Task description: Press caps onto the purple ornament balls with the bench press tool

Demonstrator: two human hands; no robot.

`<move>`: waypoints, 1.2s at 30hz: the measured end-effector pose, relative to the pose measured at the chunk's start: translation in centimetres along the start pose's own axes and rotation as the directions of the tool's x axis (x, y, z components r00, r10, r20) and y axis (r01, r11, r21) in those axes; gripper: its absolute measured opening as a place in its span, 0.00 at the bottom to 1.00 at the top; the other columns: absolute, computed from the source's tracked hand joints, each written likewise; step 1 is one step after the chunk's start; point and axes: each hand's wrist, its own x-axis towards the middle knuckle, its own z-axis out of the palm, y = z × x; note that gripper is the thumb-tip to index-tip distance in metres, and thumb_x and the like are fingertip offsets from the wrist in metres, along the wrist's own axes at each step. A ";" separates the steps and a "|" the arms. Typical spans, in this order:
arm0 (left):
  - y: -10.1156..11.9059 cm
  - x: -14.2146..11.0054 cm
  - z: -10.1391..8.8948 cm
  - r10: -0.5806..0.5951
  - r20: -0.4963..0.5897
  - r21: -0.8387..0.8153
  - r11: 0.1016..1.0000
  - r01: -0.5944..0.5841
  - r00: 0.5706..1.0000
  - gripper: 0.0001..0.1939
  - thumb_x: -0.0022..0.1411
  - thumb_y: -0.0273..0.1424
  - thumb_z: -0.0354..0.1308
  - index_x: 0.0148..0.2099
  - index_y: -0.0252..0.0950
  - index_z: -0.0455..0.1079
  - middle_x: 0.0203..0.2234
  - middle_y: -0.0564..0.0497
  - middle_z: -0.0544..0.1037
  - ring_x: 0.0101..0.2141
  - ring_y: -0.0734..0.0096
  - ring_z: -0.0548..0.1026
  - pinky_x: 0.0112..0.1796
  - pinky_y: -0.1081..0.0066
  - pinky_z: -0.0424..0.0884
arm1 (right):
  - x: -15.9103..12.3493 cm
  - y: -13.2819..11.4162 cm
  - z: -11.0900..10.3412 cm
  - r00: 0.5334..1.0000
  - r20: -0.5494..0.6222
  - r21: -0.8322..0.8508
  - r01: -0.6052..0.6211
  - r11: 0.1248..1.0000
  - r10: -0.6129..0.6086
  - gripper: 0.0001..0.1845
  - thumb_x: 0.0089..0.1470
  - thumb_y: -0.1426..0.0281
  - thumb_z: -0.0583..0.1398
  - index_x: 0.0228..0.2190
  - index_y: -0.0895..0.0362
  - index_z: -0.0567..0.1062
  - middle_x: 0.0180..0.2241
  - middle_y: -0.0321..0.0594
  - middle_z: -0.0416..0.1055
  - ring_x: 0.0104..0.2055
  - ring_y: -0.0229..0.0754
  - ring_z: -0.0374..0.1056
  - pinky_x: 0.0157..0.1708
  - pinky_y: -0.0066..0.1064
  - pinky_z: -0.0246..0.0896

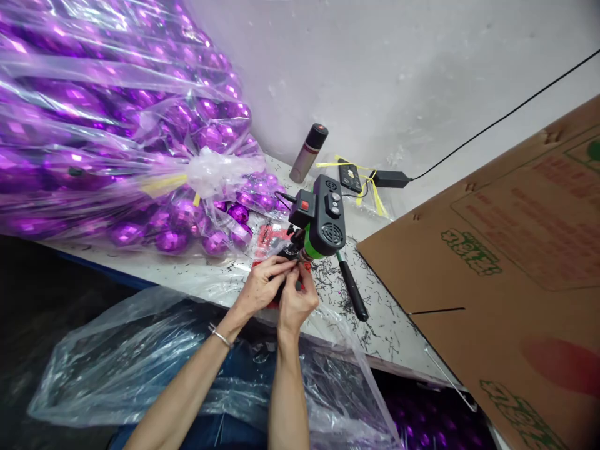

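A small bench drill press [329, 215] with a black housing, a green collar, a red switch and a black-gripped lever [354, 290] stands on the white table. My left hand [262, 284] reaches in below its head, fingers bent and pressed together near the chuck. Right beside it, my right hand [297, 300] pinches with thumb and forefinger just under the chuck [305, 255]. Whatever lies between the fingertips is too small and covered to make out. The red base [269, 237] is partly hidden behind my hands.
A large clear bag of shiny purple balls [173, 240] fills the left. Behind the drill are a spray can [309, 153], a power adapter [390, 179] and yellow ties [379, 200]. A cardboard box [515, 262] stands at right. Dark shavings litter the table [384, 337]; clear plastic [140, 350] covers my lap.
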 end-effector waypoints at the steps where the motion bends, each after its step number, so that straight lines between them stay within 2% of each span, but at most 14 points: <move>1: 0.0 0.0 0.1 -0.013 -0.005 -0.011 1.000 0.013 1.000 0.13 0.64 0.28 0.58 0.45 0.39 0.83 0.42 0.45 0.84 0.43 0.64 0.82 0.46 0.67 0.79 | 0.0 0.1 -0.3 1.000 0.015 0.012 -0.019 1.000 0.019 0.17 0.63 0.62 0.57 0.37 0.59 0.82 0.35 0.46 0.83 0.36 0.44 0.80 0.39 0.34 0.74; 5: 0.1 0.1 0.1 -0.060 -0.039 -0.043 0.997 0.058 0.997 0.12 0.65 0.29 0.58 0.45 0.38 0.83 0.41 0.46 0.84 0.44 0.64 0.82 0.47 0.67 0.78 | 0.5 -0.3 -1.4 0.999 0.050 -0.002 -0.007 1.000 0.007 0.18 0.64 0.58 0.57 0.37 0.58 0.81 0.38 0.48 0.83 0.40 0.45 0.79 0.44 0.36 0.73; 10: -0.8 0.1 -0.2 -0.120 -0.101 -0.043 0.992 0.116 0.988 0.12 0.65 0.32 0.59 0.45 0.38 0.83 0.41 0.46 0.85 0.43 0.64 0.82 0.47 0.66 0.78 | 1.3 -0.9 -1.9 0.997 0.076 -0.043 0.034 0.998 -0.031 0.19 0.64 0.57 0.57 0.35 0.58 0.81 0.36 0.47 0.82 0.38 0.44 0.78 0.43 0.36 0.71; 18: -2.4 -0.2 -0.7 -0.251 -0.177 -0.018 0.968 0.252 0.952 0.12 0.64 0.33 0.59 0.44 0.39 0.83 0.41 0.47 0.85 0.42 0.62 0.83 0.48 0.64 0.78 | 1.5 -0.8 -2.0 0.990 0.099 -0.020 -0.099 0.995 0.101 0.21 0.60 0.54 0.59 0.34 0.58 0.82 0.36 0.48 0.83 0.38 0.46 0.78 0.43 0.36 0.72; 22: -2.4 -0.3 -0.7 -0.245 -0.175 -0.009 0.969 0.248 0.954 0.11 0.65 0.33 0.58 0.43 0.40 0.82 0.40 0.48 0.85 0.42 0.63 0.83 0.46 0.65 0.78 | 2.2 -0.5 -2.7 0.974 0.202 0.040 -0.117 0.992 0.106 0.20 0.60 0.55 0.60 0.34 0.58 0.82 0.34 0.46 0.83 0.37 0.45 0.78 0.40 0.34 0.73; 24: -2.3 -0.3 -0.6 -0.248 -0.182 -0.006 0.968 0.252 0.951 0.12 0.65 0.33 0.58 0.44 0.40 0.82 0.40 0.48 0.85 0.41 0.63 0.83 0.46 0.66 0.78 | 2.6 -0.3 -3.0 0.965 0.249 0.066 -0.096 0.993 0.077 0.19 0.60 0.55 0.60 0.34 0.58 0.82 0.34 0.45 0.83 0.37 0.45 0.79 0.40 0.34 0.73; 27: -2.3 -0.2 -0.5 -0.259 -0.190 -0.004 0.965 0.263 0.947 0.12 0.64 0.33 0.58 0.44 0.40 0.83 0.40 0.49 0.86 0.41 0.64 0.83 0.46 0.66 0.77 | 2.8 -0.1 -3.2 0.968 0.252 0.063 -0.024 0.998 0.007 0.18 0.61 0.57 0.59 0.34 0.58 0.82 0.34 0.45 0.82 0.37 0.44 0.79 0.41 0.34 0.73; 32: -2.3 -0.2 -0.5 -0.256 -0.187 -0.005 0.966 0.260 0.948 0.12 0.64 0.33 0.58 0.44 0.39 0.83 0.40 0.48 0.86 0.42 0.63 0.82 0.47 0.66 0.77 | 2.6 -0.2 -2.7 0.977 0.187 -0.020 0.107 0.994 -0.101 0.16 0.62 0.61 0.59 0.34 0.58 0.81 0.32 0.44 0.82 0.34 0.42 0.78 0.38 0.32 0.73; 36: -2.3 -0.2 -0.5 -0.244 -0.185 -0.006 0.969 0.247 0.952 0.12 0.64 0.33 0.58 0.44 0.39 0.83 0.40 0.48 0.86 0.42 0.63 0.83 0.46 0.65 0.77 | 2.2 -0.7 -2.2 0.986 0.109 -0.099 0.140 0.985 -0.129 0.14 0.61 0.62 0.59 0.33 0.58 0.81 0.32 0.45 0.82 0.32 0.42 0.77 0.36 0.32 0.71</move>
